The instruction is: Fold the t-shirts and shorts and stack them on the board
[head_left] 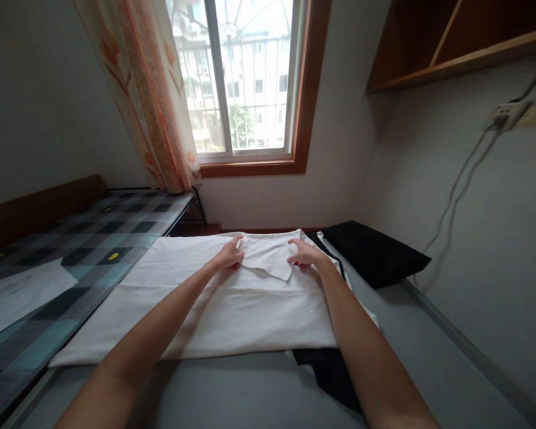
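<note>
A white cloth garment (250,316) lies spread flat across a grey surface, with a folded-over flap (268,253) at its far edge. My left hand (230,253) is at the left side of that flap, thumb and fingers pinching the fabric. At the flap's right side my right hand (304,252) also pinches the cloth between thumb and fingers. Black fabric (328,372) shows from under the near right edge of the white garment, and more black cloth shows beside its far right corner.
Right of the garment lies a black folded item (375,253) on the grey surface (232,393). A checkered bed (134,229) with a paper sheet (24,292) stands at left. Behind are a curtain (143,89) and a window; cables hang on the right wall.
</note>
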`<state>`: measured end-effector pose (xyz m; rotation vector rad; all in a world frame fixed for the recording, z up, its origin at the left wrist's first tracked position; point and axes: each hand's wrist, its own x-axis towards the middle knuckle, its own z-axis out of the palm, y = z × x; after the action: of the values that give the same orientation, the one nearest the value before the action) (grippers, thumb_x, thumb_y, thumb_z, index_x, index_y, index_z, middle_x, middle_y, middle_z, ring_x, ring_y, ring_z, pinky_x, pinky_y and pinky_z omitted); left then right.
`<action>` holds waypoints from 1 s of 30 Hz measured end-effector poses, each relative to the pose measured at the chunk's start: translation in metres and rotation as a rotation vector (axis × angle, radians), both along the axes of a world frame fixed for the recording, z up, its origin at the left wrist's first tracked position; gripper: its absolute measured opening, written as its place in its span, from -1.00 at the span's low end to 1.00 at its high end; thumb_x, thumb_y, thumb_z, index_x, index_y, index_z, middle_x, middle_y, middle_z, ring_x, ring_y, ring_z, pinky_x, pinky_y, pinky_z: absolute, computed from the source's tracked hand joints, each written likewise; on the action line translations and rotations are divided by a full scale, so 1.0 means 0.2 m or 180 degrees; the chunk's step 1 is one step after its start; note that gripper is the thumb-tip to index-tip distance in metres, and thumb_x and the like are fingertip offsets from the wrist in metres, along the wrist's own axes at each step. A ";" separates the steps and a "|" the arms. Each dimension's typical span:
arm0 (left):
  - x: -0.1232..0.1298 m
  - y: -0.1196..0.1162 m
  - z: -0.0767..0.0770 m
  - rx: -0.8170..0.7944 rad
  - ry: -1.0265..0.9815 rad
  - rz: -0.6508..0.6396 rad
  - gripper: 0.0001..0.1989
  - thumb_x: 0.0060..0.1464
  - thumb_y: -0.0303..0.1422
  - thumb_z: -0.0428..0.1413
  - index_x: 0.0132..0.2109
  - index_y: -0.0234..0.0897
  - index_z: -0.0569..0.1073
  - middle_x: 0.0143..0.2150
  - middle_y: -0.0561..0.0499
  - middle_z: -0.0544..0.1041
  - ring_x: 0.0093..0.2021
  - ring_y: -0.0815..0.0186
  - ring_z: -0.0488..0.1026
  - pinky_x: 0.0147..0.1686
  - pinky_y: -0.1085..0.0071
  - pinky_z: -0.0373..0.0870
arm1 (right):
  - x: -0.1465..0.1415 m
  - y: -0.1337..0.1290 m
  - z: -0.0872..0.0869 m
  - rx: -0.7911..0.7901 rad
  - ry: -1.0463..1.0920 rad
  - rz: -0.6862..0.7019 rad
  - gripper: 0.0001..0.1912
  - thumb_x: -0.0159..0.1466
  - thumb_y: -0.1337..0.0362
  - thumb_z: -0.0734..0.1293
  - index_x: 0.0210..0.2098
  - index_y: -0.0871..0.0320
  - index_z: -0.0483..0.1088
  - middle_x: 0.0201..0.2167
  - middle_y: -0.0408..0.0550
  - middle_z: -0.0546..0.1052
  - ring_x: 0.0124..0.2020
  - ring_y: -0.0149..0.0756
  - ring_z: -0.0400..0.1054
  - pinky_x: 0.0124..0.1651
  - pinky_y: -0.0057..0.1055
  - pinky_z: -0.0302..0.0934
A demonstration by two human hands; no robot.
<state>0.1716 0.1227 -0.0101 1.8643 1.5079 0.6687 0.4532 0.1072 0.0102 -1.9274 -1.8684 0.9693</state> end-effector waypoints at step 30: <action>0.12 -0.16 -0.13 0.1393 0.1624 0.0311 -0.60 0.23 -0.23 -0.05 0.15 -0.19 0.38 0.25 -0.14 0.36 0.27 0.09 0.22 0.23 0.04 0.03 | -0.08 0.00 -0.11 0.1119 -0.1167 -0.0179 -0.78 0.29 0.26 0.21 -0.19 0.17 0.46 -0.21 0.11 0.57 -0.16 -0.17 0.40 -0.14 -0.36 0.14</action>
<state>0.1959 0.0898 -0.0363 2.4404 1.8940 0.6336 0.4374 0.1064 -0.0116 -2.0168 -1.9939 0.2515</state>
